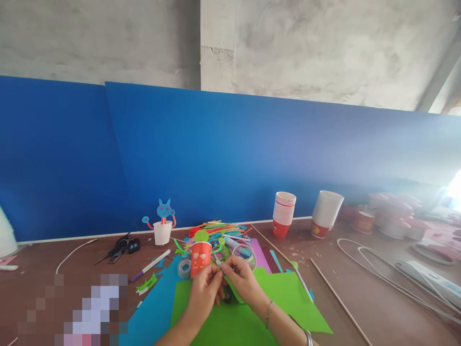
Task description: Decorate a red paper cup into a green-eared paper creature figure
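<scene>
Both hands meet in front of a red paper cup (200, 257) that has a green paper disc (200, 236) at its top. My left hand (207, 287) is closed in a pinch; what lies between its fingertips is hidden. My right hand (242, 279) is closed on a piece of green paper (233, 287), which hangs below its fingers. A dark rounded thing, perhaps a scissors handle (227, 294), shows between the hands. Under them lie green sheets (291, 293) over a blue sheet (153, 307). A tape roll (184, 268) sits left of the cup.
Behind the cup lies a heap of coloured pipe cleaners (216, 228). A white cup with a blue paper cat (163, 233) stands at left, near a purple marker (150, 265). Stacked cups (284, 214), thin sticks (338, 300), a cable and a power strip (432, 279) are at right.
</scene>
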Motion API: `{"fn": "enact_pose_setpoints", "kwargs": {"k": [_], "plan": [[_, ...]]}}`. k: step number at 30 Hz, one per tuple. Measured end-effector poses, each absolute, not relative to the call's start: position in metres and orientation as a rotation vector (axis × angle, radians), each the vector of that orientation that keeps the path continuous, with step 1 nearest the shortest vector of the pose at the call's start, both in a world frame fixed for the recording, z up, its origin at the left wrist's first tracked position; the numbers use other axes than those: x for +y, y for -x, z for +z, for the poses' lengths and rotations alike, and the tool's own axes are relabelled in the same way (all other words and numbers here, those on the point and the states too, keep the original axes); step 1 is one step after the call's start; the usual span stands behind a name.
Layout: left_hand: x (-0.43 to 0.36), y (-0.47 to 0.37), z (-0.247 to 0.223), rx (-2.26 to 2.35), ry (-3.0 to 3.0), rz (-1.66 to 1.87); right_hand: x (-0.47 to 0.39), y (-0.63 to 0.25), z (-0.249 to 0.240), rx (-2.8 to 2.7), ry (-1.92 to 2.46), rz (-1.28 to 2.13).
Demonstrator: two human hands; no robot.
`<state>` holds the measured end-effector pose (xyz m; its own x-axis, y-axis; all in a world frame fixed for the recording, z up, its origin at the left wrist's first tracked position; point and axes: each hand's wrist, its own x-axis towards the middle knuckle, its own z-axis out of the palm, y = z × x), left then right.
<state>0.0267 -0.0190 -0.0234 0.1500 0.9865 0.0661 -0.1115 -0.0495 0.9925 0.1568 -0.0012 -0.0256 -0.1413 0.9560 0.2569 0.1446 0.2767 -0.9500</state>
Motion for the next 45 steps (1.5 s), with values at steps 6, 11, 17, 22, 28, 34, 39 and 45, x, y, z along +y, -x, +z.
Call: {"fn": "enact_pose_setpoints", "kwargs": {"k": [6, 11, 17, 22, 28, 34, 39, 45], "plan": [[-0.018, -0.027, -0.026, 0.937, -1.237, 1.145, -0.004, -0.16, -0.019, -1.592, 0.995, 1.018], [-0.019, -0.026, -0.025, 0.917, -1.239, 1.153, -0.005, -0.16, -0.015, -1.552, 0.982, 1.162], [-0.02, -0.025, -0.022, 0.935, -1.222, 1.191, -0.01, -0.16, -0.009, -1.494, 0.997, 1.172], [-0.019, -0.025, -0.024, 0.959, -1.209, 1.182, -0.008, -0.161, -0.011, -1.546, 0.97, 1.156], [-0.02, -0.023, -0.023, 0.971, -1.222, 1.217, -0.009, -0.161, -0.012, -1.587, 0.98, 1.203], [-0.019, -0.023, -0.026, 0.967, -1.21, 1.239, -0.007, -0.161, -0.016, -1.658, 1.02, 1.061], [-0.016, -0.022, -0.027, 0.974, -1.214, 1.234, -0.004, -0.161, -0.016, -1.608, 1.005, 1.13], [-0.017, -0.019, -0.022, 1.047, -1.254, 1.3, -0.007, -0.159, -0.013, -1.484, 1.012, 1.113]]}}
